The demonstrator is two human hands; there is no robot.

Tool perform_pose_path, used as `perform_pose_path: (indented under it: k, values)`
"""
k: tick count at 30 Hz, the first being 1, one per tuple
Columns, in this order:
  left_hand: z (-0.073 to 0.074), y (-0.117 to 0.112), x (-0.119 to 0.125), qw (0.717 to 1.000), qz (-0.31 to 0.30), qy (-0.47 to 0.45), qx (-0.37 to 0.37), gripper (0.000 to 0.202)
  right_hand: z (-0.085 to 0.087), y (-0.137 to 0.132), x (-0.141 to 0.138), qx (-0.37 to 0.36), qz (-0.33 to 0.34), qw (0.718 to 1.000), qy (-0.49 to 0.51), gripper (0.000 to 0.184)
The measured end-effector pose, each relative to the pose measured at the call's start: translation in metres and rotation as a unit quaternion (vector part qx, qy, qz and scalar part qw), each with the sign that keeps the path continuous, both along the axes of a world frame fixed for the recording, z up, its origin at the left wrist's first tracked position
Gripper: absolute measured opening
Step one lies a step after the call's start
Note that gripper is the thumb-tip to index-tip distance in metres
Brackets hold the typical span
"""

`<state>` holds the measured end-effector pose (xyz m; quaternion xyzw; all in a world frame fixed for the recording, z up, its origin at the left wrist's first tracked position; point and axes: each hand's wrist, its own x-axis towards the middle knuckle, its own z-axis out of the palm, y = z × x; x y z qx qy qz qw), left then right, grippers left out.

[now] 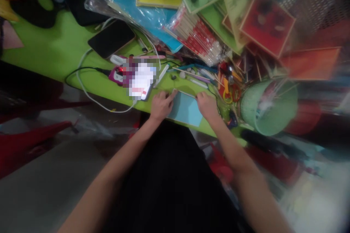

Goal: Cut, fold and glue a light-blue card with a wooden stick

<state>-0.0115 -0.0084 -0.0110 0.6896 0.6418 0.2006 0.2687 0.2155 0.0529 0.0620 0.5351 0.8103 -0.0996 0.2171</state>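
A light blue sheet of paper [185,109] lies at the near edge of the green table [62,49]. My left hand [162,105] rests at its left corner, forefinger stretched onto the paper's top edge, the other fingers curled. My right hand [207,104] presses on the sheet's right upper corner with its fingers bent together. Both hands touch the paper; whether they pinch it is blurred.
A green round basket [266,107] stands right of my hands. Scissors, pens and sticks [207,74] lie behind the paper. A dark phone [111,38], white cables [90,94], packets of sticks [197,34] and coloured boards [266,22] crowd the table's far side.
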Motion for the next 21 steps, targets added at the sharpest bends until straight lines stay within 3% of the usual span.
perform_pose_path:
  k: [12,16,21]
  values:
    - [-0.003,0.000,0.000,1.000,-0.001,0.012,-0.004,0.050,0.000,-0.002,0.004,0.027,-0.038,0.998,0.040,0.032]
    - [-0.004,0.000,0.000,1.000,0.002,0.027,0.008,0.052,0.007,-0.013,0.029,0.084,-0.127,0.983,0.102,0.030]
    - [-0.005,0.000,-0.001,0.999,0.001,0.040,0.021,0.051,0.014,-0.049,0.062,0.158,-0.238,0.943,0.172,0.036]
